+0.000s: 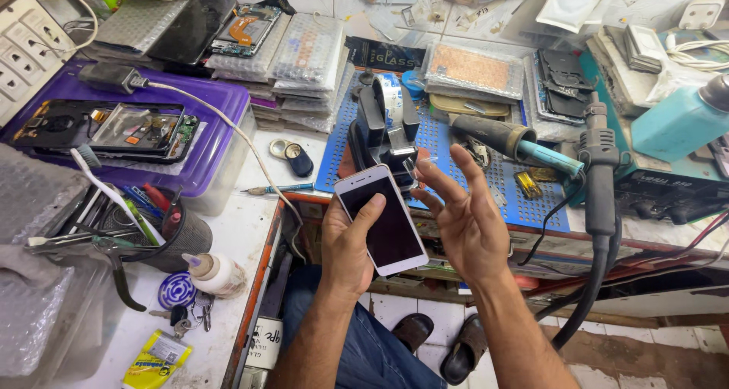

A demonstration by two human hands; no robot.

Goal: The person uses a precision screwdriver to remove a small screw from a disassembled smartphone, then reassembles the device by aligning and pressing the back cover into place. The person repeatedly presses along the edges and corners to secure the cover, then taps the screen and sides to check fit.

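two bare hands meet over the gap between workbench and lap. the left hand [351, 241] grasps a white smartphone [381, 219] from below, thumb laid across its dark, unlit screen, fingers hidden behind the back. the phone sits tilted, top edge pointing toward the bench, just in front of a blue perforated mat [486, 178]. the right hand [463, 214] is released, fingers spread and slightly curled, palm turned toward the phone's right edge; it is just beside the phone and grips nothing.

behind the phone on the mat stands a black tape dispenser [386, 127] with a roll on top. a soldering iron [507, 140] with a dark grip and teal barrel lies to the right, near a black hot-air handle [601, 169] standing upright with its cable dropping toward the floor. on the left, a purple plastic box [216, 150] carries an opened phone with bare circuitry [114, 129]. a dark mesh cup [163, 233] nearby holds a toothbrush, tweezers and small tools. a small white glue bottle [216, 273] lies in front of it on the white tabletop. below, blue-jeaned legs and dark sandals [439, 342] show on the tiled floor.
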